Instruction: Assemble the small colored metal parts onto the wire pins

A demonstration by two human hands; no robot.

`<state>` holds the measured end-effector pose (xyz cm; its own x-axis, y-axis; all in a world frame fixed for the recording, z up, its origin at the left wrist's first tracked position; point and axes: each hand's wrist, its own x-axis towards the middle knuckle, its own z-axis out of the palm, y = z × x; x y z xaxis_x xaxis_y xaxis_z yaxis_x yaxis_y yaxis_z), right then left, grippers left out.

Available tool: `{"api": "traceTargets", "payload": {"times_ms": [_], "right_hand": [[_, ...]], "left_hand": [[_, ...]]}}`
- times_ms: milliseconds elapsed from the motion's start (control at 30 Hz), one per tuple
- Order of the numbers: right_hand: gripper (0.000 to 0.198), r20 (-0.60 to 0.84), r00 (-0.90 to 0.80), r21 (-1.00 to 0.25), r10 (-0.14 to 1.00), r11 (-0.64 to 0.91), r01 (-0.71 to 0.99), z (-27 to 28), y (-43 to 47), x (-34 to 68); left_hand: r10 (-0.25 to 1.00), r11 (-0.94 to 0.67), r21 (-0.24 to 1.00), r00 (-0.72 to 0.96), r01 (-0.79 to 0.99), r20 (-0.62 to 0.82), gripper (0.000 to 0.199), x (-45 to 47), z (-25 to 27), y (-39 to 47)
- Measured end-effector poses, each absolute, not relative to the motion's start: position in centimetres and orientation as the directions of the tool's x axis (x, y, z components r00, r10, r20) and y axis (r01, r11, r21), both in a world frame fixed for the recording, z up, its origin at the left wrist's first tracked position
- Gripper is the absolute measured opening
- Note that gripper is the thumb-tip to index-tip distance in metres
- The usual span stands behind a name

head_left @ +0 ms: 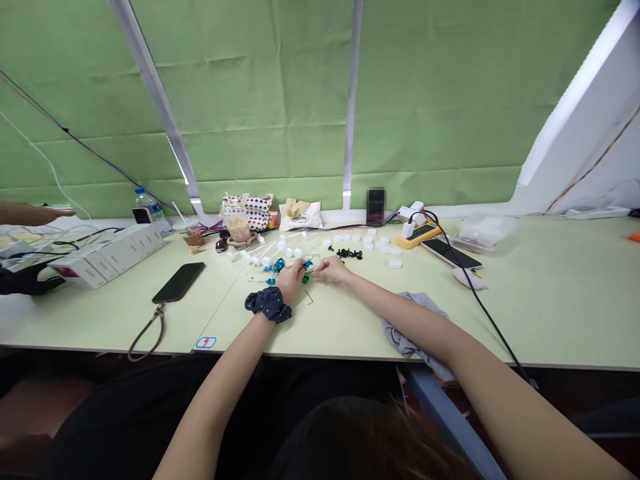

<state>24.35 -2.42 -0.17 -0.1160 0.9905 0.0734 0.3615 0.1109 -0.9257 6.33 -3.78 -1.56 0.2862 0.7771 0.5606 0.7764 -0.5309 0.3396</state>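
My left hand (pixel 291 280), with a dark dotted scrunchie (pixel 269 305) on the wrist, is closed on a small shiny blue part (pixel 308 264). Facing it, my right hand (pixel 332 269) has its fingertips pinched together close to that part; what they hold is too small to make out. Just below the fingers sits a small green part (pixel 305 279). More blue parts (pixel 278 265) lie to the left of my left hand, among thin wire-like pieces. A thin L-shaped hex key (pixel 310 299) rests on the table in front of my hands.
White caps (pixel 395 264) and black screws (pixel 350 254) lie scattered behind my hands. A dark phone (pixel 179 282) and white boxes (pixel 113 257) are left. Rightward are a grey cloth (pixel 400 330), another phone (pixel 450 253) and a black cable (pixel 480 300). Someone's hand (pixel 37 214) shows far left.
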Motion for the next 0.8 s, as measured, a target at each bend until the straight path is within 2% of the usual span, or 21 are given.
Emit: {"api": "traceTargets", "payload": {"times_ms": [100, 233, 333, 467, 567, 667, 800], "right_hand": [[0.014, 0.149, -0.130, -0.794, 0.980, 0.197, 0.576, -0.2, -2.0, 25.0], [0.013, 0.174, -0.151, -0.672, 0.973, 0.230, 0.704, -0.1, -1.9, 25.3], [0.017, 0.173, -0.170, -0.629, 0.970, 0.242, 0.739, 0.0, -1.9, 25.2], [0.022, 0.155, -0.204, -0.591, 0.967, 0.256, 0.765, -0.1, -2.0, 25.2], [0.023, 0.166, -0.194, -0.584, 0.967, 0.255, 0.771, -0.1, -2.0, 25.2], [0.017, 0.178, -0.174, -0.599, 0.969, 0.246, 0.762, -0.1, -2.1, 25.2], [0.013, 0.190, -0.163, -0.611, 0.968, 0.246, 0.752, 0.2, -2.4, 25.2]], "left_hand": [[0.796, -0.530, 0.319, 0.331, 0.786, 0.506, 0.030, 6.0, -1.7, -3.5], [0.742, -0.608, 0.285, 0.402, 0.741, 0.537, 0.029, 5.9, -1.5, -3.5], [0.732, -0.572, 0.275, 0.330, 0.773, 0.596, 0.025, 5.9, -1.1, -3.8], [0.785, -0.338, 0.326, 0.073, 0.883, 0.615, 0.024, 4.9, -0.5, -3.9], [0.813, -0.213, 0.353, -0.035, 0.911, 0.582, 0.023, 3.4, -0.4, -3.6], [0.846, -0.214, 0.308, 0.018, 0.927, 0.532, 0.021, 2.3, -0.5, -3.3], [0.858, -0.264, 0.185, 0.142, 0.947, 0.493, 0.024, 2.6, -0.5, -3.4]]}}
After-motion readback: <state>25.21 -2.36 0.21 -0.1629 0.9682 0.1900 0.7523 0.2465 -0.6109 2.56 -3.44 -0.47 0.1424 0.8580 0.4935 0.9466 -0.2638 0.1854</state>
